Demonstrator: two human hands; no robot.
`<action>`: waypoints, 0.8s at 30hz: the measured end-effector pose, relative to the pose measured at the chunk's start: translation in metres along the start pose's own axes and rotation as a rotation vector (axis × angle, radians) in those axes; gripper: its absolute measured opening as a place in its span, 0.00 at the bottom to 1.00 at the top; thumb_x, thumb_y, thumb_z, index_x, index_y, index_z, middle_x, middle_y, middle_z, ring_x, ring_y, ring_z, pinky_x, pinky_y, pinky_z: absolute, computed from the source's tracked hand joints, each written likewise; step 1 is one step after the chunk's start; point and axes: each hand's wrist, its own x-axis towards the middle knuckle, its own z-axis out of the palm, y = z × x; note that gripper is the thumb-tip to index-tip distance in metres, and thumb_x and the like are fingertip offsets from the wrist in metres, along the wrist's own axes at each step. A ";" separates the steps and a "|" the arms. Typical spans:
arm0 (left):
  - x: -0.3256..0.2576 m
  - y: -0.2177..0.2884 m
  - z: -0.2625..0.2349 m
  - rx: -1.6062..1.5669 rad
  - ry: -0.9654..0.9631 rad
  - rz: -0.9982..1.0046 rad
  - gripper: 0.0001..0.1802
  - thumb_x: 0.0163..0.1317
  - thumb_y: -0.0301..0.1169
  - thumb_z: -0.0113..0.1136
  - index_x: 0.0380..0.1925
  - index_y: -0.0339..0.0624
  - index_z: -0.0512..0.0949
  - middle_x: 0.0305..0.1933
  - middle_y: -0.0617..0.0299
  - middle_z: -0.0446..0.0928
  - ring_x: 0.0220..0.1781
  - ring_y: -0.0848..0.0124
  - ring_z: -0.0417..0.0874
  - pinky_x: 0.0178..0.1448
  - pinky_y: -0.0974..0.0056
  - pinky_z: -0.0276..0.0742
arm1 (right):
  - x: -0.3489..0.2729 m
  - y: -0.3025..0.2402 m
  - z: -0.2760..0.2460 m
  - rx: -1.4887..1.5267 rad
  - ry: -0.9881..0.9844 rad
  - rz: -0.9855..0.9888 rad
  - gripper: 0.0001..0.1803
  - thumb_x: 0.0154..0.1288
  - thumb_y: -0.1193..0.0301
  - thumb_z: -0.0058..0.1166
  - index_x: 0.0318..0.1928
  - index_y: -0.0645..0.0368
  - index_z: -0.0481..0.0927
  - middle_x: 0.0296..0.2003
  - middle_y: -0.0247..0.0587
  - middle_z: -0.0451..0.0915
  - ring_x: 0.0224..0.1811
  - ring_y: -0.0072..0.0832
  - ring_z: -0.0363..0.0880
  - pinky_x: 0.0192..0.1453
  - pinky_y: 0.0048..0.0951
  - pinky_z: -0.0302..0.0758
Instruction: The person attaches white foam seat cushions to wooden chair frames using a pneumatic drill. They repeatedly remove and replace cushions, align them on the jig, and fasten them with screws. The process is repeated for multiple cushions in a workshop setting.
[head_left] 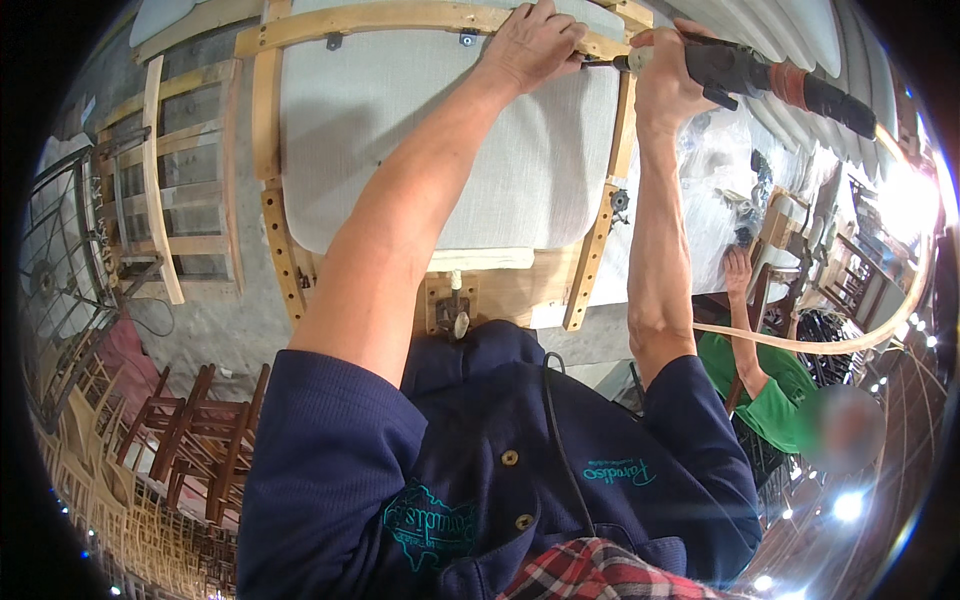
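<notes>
A grey fabric-covered panel (pixel 520 170) lies in a light wooden frame (pixel 380 17). My right hand (pixel 668 85) grips a black power screwdriver (pixel 735 72) with a reddish band. Its thin bit points left, at the frame's far rail. Right by the bit tip is my left hand (pixel 533 45), fingers curled down at the rail and the panel's far edge. Whatever those fingers pinch is hidden. Small dark metal brackets (pixel 467 39) sit along the panel's far edge, left of my left hand.
Perforated wooden bars (pixel 590 265) flank the panel, and a screw clamp (pixel 455 310) stands at its near side. A pale hose (pixel 840 347) loops at the right, near a co-worker in a green shirt (pixel 770 400). Slatted wooden frames (pixel 190 190) and brown chairs (pixel 190 440) stand left.
</notes>
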 end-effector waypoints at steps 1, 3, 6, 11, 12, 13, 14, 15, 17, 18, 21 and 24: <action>-0.001 0.000 0.000 0.002 0.015 0.005 0.28 0.51 0.42 0.75 0.51 0.44 0.79 0.51 0.60 0.80 0.57 0.57 0.76 0.61 0.51 0.73 | -0.001 -0.002 0.001 0.037 -0.003 0.021 0.10 0.57 0.79 0.58 0.20 0.60 0.84 0.22 0.30 0.85 0.31 0.18 0.80 0.45 0.22 0.75; -0.002 -0.001 0.001 -0.002 0.048 0.019 0.28 0.51 0.42 0.75 0.50 0.43 0.80 0.50 0.60 0.80 0.56 0.57 0.76 0.61 0.51 0.74 | -0.002 -0.001 0.001 0.053 -0.015 0.017 0.07 0.58 0.79 0.58 0.23 0.61 0.85 0.23 0.30 0.85 0.31 0.18 0.80 0.44 0.22 0.75; -0.002 -0.003 0.004 -0.012 0.086 0.040 0.27 0.51 0.41 0.74 0.49 0.43 0.80 0.50 0.60 0.80 0.56 0.57 0.76 0.61 0.52 0.73 | -0.003 0.016 -0.007 -0.114 -0.059 -0.142 0.05 0.58 0.79 0.59 0.26 0.61 0.84 0.26 0.30 0.85 0.32 0.18 0.80 0.46 0.22 0.75; -0.002 -0.006 0.010 -0.004 0.066 0.049 0.28 0.53 0.42 0.73 0.52 0.43 0.79 0.51 0.58 0.80 0.57 0.56 0.76 0.62 0.51 0.73 | -0.009 0.007 0.003 -0.096 0.005 -0.073 0.09 0.58 0.77 0.59 0.22 0.57 0.86 0.30 0.29 0.84 0.34 0.20 0.80 0.48 0.25 0.75; -0.001 -0.006 0.008 0.001 0.048 0.042 0.28 0.53 0.42 0.73 0.52 0.43 0.79 0.51 0.58 0.80 0.57 0.56 0.76 0.62 0.51 0.73 | -0.010 0.005 0.004 -0.072 0.012 -0.019 0.10 0.58 0.77 0.59 0.21 0.56 0.86 0.31 0.29 0.84 0.34 0.20 0.80 0.49 0.25 0.75; -0.001 -0.006 0.007 0.006 0.031 0.034 0.28 0.53 0.42 0.73 0.52 0.43 0.79 0.51 0.58 0.80 0.57 0.56 0.75 0.62 0.51 0.73 | -0.010 0.008 0.003 -0.090 0.010 -0.055 0.10 0.58 0.77 0.59 0.21 0.55 0.87 0.31 0.29 0.84 0.35 0.21 0.80 0.48 0.26 0.75; 0.000 -0.005 0.005 0.011 0.013 0.027 0.28 0.54 0.42 0.73 0.53 0.43 0.79 0.51 0.58 0.80 0.57 0.56 0.75 0.62 0.50 0.73 | -0.010 0.014 0.001 -0.108 0.008 -0.091 0.10 0.58 0.77 0.59 0.21 0.54 0.87 0.32 0.29 0.83 0.35 0.21 0.80 0.48 0.26 0.75; -0.001 -0.005 0.005 0.015 0.018 0.029 0.28 0.54 0.42 0.73 0.52 0.43 0.79 0.51 0.58 0.80 0.57 0.56 0.75 0.62 0.50 0.73 | -0.009 0.017 -0.001 -0.127 0.008 -0.129 0.10 0.58 0.77 0.59 0.21 0.54 0.87 0.33 0.29 0.83 0.35 0.21 0.80 0.47 0.26 0.75; -0.001 -0.003 0.004 0.022 0.028 0.032 0.28 0.54 0.43 0.73 0.52 0.43 0.79 0.52 0.58 0.80 0.57 0.56 0.75 0.62 0.50 0.73 | -0.009 0.020 -0.004 -0.172 0.001 -0.144 0.11 0.56 0.77 0.60 0.19 0.52 0.87 0.34 0.30 0.82 0.35 0.22 0.80 0.47 0.26 0.75; -0.001 -0.003 0.004 0.020 0.034 0.035 0.27 0.54 0.43 0.73 0.52 0.44 0.79 0.52 0.58 0.80 0.57 0.56 0.75 0.62 0.50 0.73 | -0.009 0.021 -0.005 -0.194 -0.003 -0.151 0.11 0.56 0.77 0.60 0.19 0.52 0.87 0.35 0.30 0.82 0.36 0.22 0.80 0.47 0.26 0.75; -0.001 -0.002 0.003 0.016 0.042 0.039 0.27 0.53 0.43 0.73 0.51 0.45 0.79 0.52 0.59 0.80 0.57 0.56 0.75 0.63 0.51 0.73 | -0.009 0.022 -0.006 -0.236 -0.014 -0.108 0.11 0.55 0.77 0.61 0.17 0.51 0.87 0.37 0.30 0.82 0.36 0.23 0.79 0.46 0.27 0.75; -0.001 -0.002 0.002 0.018 0.037 0.040 0.27 0.53 0.43 0.73 0.51 0.45 0.78 0.52 0.59 0.80 0.57 0.56 0.75 0.62 0.51 0.73 | -0.011 0.018 -0.003 -0.169 0.031 -0.090 0.11 0.55 0.77 0.61 0.18 0.51 0.88 0.37 0.30 0.82 0.36 0.23 0.79 0.45 0.27 0.74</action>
